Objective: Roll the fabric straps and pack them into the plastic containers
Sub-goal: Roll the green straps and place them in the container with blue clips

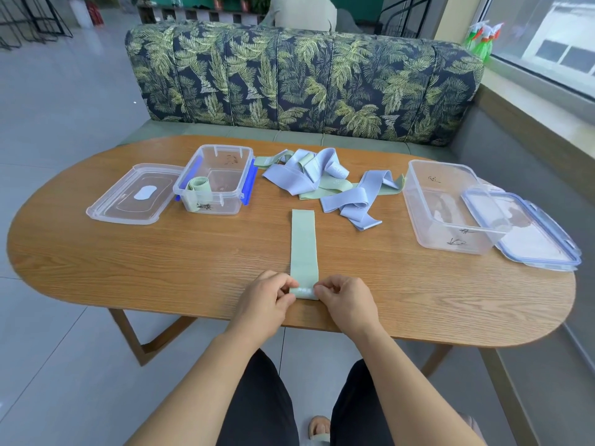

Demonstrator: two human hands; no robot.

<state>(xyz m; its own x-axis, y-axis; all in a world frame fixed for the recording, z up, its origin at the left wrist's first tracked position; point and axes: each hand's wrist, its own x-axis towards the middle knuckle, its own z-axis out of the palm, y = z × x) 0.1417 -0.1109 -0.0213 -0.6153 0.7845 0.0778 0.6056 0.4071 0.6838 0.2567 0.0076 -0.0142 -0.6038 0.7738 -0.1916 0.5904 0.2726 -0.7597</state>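
A pale green strap (303,243) lies flat and straight on the wooden table (161,252), running away from me. Its near end is turned over into a small roll. My left hand (269,300) pinches the left side of that roll and my right hand (346,299) pinches the right side. A loose pile of lilac and green straps (322,181) sits at the table's far middle. The small clear container with blue clips (215,180) at the left holds one rolled green strap (199,188). The large clear container (447,207) at the right holds no straps.
A clear lid (132,197) lies left of the small container. A blue-rimmed lid (528,233) leans at the large container's right side. A leaf-patterned sofa (302,78) stands behind the table, and a window ledge runs along the right.
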